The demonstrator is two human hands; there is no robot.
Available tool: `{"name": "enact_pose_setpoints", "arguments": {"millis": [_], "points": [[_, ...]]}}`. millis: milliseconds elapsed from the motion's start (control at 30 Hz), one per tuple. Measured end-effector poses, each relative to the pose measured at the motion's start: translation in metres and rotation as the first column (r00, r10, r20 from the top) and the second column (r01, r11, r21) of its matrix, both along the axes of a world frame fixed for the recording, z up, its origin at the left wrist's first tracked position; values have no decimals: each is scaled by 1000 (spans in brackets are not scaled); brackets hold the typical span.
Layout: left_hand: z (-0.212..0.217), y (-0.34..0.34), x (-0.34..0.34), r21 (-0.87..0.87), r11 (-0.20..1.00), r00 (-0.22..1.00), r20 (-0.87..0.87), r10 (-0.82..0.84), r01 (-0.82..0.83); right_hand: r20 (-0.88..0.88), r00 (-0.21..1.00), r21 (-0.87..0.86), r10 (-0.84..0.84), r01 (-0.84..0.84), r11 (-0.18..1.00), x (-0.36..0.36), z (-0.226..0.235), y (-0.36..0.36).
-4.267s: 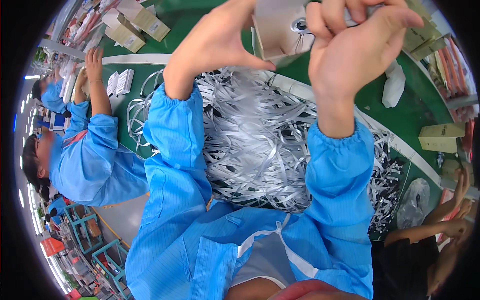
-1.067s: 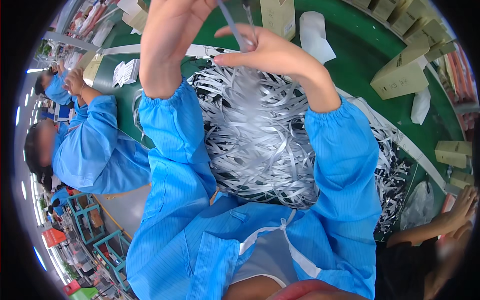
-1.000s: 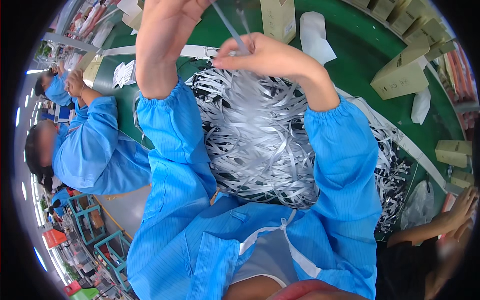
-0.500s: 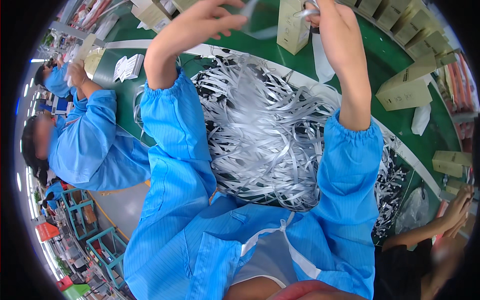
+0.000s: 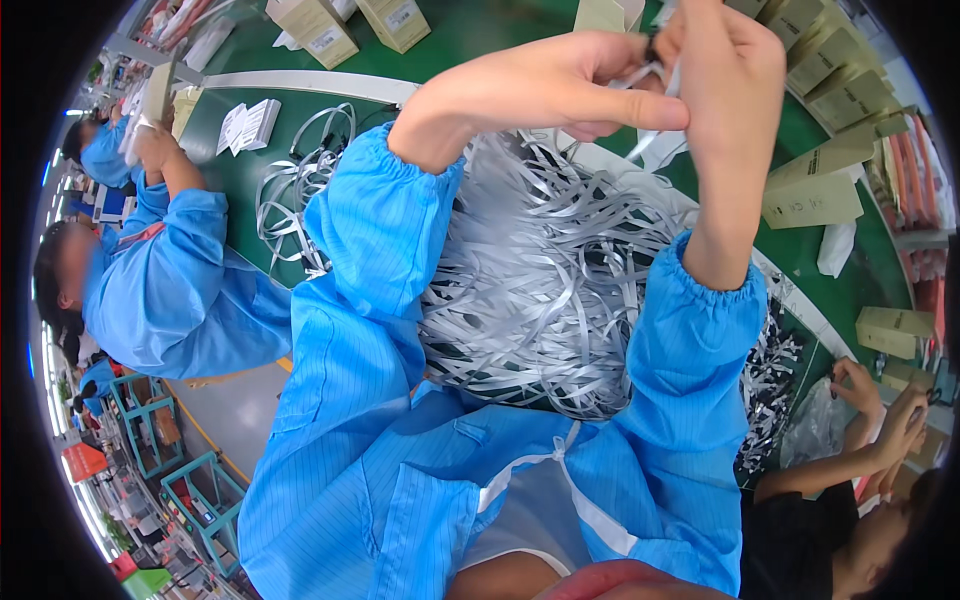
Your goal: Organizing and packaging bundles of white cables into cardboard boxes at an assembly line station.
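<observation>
My left hand [image 5: 590, 85] and my right hand [image 5: 728, 85] meet at the top, raised over the far side of the bench. Between them runs a flat, pale grey strap [image 5: 642, 76] with a small black part near its upper end. The left fingers close on the strap, with the thumb stretched across towards the right hand. My right hand is curled around the other part of it; its fingertips are partly hidden. Below lies a large heap of similar grey straps [image 5: 530, 290], some with black ends. A looser tangle of straps [image 5: 300, 195] sits left of my left sleeve.
Tan cartons [image 5: 315, 32] stand on the green surface [image 5: 480, 75] beyond a pale rail [image 5: 300, 83]; more cartons [image 5: 815, 190] line the right. White booklets [image 5: 248, 127] lie at left. A blue-clad co-worker [image 5: 180, 280] sits left; another person's hands [image 5: 900, 430] work at lower right.
My left hand has come right and nearer to me, meeting my right hand at the strap, which was stretched between them. The tangle at left is uncovered. The lower-right person's second hand has come apart.
</observation>
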State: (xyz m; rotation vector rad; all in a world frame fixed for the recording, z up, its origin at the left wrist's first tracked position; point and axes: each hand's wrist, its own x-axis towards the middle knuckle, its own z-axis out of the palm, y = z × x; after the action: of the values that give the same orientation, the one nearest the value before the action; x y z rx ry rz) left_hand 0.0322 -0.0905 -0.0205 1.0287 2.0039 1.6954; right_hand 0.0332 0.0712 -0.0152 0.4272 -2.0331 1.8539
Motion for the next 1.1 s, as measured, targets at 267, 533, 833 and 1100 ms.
{"name": "enact_pose_setpoints", "arguments": {"millis": [267,533,833,1100], "points": [[-11,5,-7,-168,985,999,22,-35,39,-163,909,217,-384,412,885,-12,13,19],[-14,4,-7,-239,969,998,15,61,-55,-131,949,194,-286,308,932,-29,1,35],[-25,11,-5,-210,975,988,-146,48,-78,147,865,-870,479,-118,480,-18,14,-12],[-23,10,-5,-105,994,999,-53,2,-7,-198,690,-705,696,-594,388,-37,-12,23]]}}
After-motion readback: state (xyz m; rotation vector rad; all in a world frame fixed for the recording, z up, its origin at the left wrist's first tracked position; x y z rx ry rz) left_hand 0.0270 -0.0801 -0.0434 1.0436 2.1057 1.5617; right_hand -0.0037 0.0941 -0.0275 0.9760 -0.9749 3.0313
